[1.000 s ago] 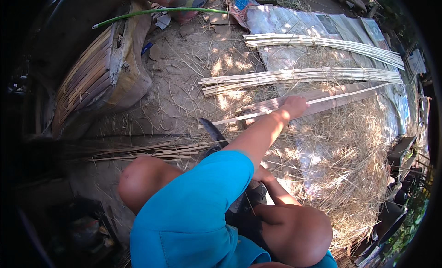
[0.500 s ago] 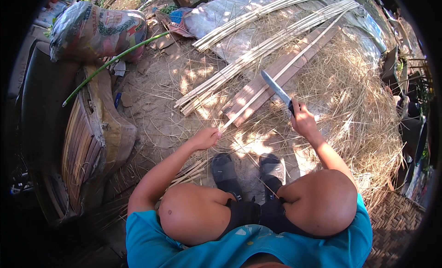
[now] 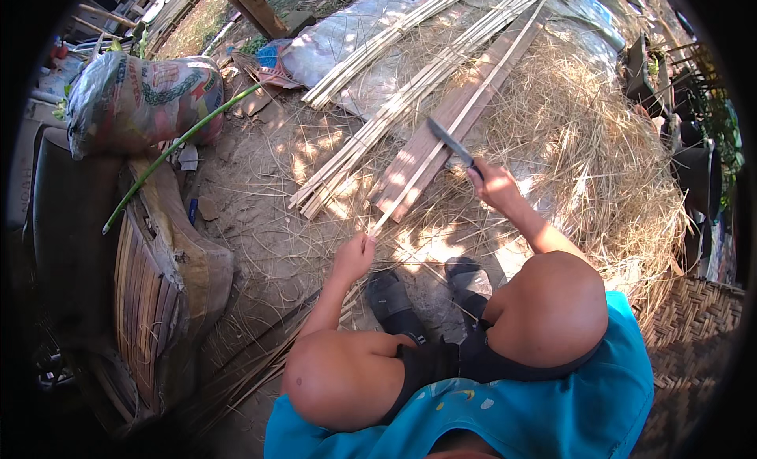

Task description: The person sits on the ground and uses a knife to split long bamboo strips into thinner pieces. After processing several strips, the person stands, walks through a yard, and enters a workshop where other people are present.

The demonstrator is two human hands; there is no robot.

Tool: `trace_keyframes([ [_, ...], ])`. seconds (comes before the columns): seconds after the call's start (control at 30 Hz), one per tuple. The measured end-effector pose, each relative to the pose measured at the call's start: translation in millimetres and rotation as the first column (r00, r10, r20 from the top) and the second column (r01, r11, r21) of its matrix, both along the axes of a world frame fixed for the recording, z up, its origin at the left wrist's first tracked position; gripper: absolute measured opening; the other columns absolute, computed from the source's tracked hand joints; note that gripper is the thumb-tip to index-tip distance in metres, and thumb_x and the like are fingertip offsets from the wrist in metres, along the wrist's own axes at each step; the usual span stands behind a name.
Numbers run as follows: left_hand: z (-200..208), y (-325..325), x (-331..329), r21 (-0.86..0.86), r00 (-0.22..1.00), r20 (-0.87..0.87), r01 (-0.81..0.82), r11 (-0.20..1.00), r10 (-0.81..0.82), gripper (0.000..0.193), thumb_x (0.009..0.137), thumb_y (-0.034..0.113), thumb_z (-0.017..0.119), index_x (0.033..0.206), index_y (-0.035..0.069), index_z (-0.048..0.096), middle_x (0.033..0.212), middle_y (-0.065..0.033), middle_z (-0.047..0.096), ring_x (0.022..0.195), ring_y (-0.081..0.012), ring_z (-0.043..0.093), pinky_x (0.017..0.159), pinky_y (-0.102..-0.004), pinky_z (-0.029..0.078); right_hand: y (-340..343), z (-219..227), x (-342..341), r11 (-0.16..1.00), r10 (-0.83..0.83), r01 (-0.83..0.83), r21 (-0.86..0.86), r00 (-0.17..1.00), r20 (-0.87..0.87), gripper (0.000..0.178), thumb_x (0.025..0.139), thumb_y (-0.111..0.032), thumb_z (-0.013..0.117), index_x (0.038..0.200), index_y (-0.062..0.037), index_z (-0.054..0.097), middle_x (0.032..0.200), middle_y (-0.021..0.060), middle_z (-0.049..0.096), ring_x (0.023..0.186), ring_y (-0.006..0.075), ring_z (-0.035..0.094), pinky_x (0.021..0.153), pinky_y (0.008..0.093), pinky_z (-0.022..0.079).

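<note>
Left hand pinching now, grip closed on the lower end of a pale bamboo strip that runs from mid-frame to the upper right, over a brown wooden board. Right hand, just right of centre, has its grip wrapped round the handle of a knife, blade angled across the strip (touching or not, I can't tell). Dry shavings heap up at the right!
</note>
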State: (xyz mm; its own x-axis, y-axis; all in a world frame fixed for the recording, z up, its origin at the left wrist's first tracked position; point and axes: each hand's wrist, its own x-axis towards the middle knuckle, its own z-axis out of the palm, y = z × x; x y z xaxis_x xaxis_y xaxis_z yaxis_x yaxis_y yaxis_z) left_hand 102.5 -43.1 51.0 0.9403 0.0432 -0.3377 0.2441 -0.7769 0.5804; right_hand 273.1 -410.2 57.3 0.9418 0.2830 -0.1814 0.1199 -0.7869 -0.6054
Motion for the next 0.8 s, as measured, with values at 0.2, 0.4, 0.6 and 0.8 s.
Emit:
trace_keyframes([
  [0.2, 1, -19, -9, 0.288, 0.983, -0.164, 0.130, 0.949, -0.085, 0.043, 0.106, 0.038, 0.039, 0.091, 0.003, 0.060, 0.086, -0.0258, 0.070, 0.089, -0.0501, 0.067, 0.079, -0.0614, 0.050, -34, -20, 1, 0.992, 0.006, 0.041, -0.117, 0.926, 0.376, 0.031, 0.104, -0.040, 0.052, 0.120, -0.0139, 0.056, 0.074, 0.0195, 0.067, 0.064, 0.0399, 0.068, 0.053, 0.0498, 0.055],
  [0.4, -23, 0, 1, -0.101, 0.998, -0.053, 0.028, 0.995, -0.033, 0.052, 0.107, 0.041, 0.037, 0.088, 0.000, 0.062, 0.078, -0.0242, 0.068, 0.078, -0.0477, 0.066, 0.071, -0.0529, 0.051, -19, 15, 13, 0.995, -0.080, 0.087, -0.041, 0.986, 0.145, 0.030, 0.103, -0.035, 0.053, 0.113, -0.0077, 0.061, 0.077, 0.0230, 0.068, 0.075, 0.0427, 0.070, 0.069, 0.0535, 0.055],
  [0.6, -32, -3, -4, -0.249, 0.999, -0.037, -0.002, 0.969, -0.007, 0.055, 0.107, 0.041, 0.042, 0.081, -0.003, 0.059, 0.069, -0.0250, 0.059, 0.068, -0.0445, 0.061, 0.065, -0.0494, 0.046, 11, -19, -36, 0.985, 0.164, -0.150, -0.084, 0.968, 0.190, 0.037, 0.102, -0.042, 0.053, 0.127, -0.0146, 0.060, 0.088, 0.0199, 0.068, 0.083, 0.0364, 0.070, 0.075, 0.0499, 0.057],
  [0.8, -29, -25, -8, -0.135, 0.993, 0.035, -0.111, 0.985, 0.116, 0.048, 0.106, 0.041, 0.044, 0.090, -0.002, 0.059, 0.074, -0.0278, 0.064, 0.074, -0.0493, 0.063, 0.067, -0.0552, 0.047, -39, 3, 27, 0.989, -0.104, 0.113, -0.099, 0.990, 0.093, 0.030, 0.104, -0.035, 0.053, 0.117, -0.0088, 0.060, 0.081, 0.0233, 0.068, 0.075, 0.0425, 0.069, 0.068, 0.0520, 0.057],
])
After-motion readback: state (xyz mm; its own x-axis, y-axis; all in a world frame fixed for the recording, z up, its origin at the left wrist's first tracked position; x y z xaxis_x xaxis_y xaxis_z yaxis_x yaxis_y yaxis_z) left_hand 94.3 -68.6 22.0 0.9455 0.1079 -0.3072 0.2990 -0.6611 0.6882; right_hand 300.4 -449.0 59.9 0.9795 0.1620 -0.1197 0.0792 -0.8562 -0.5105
